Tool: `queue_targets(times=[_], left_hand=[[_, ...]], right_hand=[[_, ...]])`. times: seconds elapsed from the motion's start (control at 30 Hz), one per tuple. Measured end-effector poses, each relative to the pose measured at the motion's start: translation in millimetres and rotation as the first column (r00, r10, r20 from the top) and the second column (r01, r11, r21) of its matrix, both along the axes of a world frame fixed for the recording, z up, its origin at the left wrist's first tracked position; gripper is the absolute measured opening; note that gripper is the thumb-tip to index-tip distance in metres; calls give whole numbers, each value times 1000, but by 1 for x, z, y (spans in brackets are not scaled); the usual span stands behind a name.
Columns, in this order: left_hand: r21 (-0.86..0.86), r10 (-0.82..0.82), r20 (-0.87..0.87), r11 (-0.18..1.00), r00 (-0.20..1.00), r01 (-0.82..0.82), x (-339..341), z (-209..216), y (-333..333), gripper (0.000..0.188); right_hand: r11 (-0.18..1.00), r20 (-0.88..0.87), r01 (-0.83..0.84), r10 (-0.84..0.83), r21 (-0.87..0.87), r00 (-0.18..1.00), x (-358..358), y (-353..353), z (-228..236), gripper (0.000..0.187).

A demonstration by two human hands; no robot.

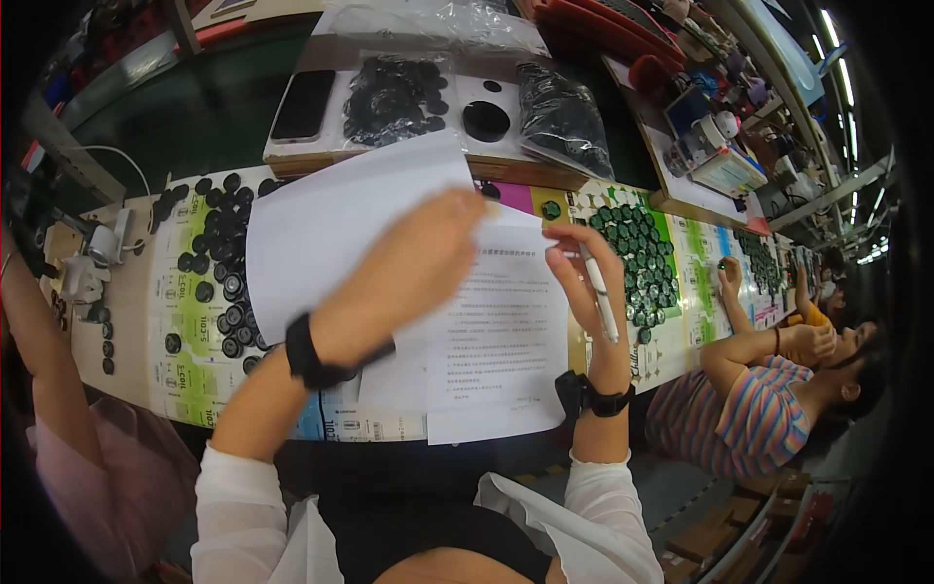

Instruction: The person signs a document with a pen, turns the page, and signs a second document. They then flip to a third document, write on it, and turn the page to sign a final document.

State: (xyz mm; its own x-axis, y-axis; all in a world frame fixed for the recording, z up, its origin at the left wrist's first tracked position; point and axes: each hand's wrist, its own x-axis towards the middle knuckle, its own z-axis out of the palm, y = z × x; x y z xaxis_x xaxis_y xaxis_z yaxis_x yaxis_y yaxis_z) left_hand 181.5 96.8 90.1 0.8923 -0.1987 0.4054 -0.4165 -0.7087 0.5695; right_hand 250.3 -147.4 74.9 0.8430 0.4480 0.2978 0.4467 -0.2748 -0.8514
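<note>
While lying on the bench (136, 255), apparently partway gone through, with the plain sheet (331, 224) angled left and the printed sheet (501, 316) uncovered beside it; cannot tell how many pages to go. As to the latter, white, fairly flat, lined with small dark type, faintly marked near the foot. With the left hand (418, 245), blurred above both, cannot tell grasping from released. With the right hand (611, 277), by the printed sheet's edge, clasping a pen (601, 304) in bent fingers.
</note>
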Motion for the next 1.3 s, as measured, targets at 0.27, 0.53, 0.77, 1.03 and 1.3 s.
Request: queue_targets(times=[0.27,0.53,0.77,1.03,1.3], left_hand=[[516,191,-161,853,968,-82,160,20,25,65],[311,-116,233,949,966,38,68,28,-44,30],[210,-341,-264,893,902,399,-126,-43,-97,33],[-113,-170,-432,985,886,134,-145,-69,-90,28],[-448,-267,-759,876,594,-178,-97,-47,-73,31]], right_hand=[[999,-273,46,-38,25,961,-45,-67,12,34],[917,-182,388,-398,-90,899,-122,-121,-31,23],[842,-167,532,-539,-88,826,-156,-100,-83,17],[784,-221,597,-560,171,799,-163,-109,-91,16],[724,-398,604,-473,333,786,-172,-90,-85,26]])
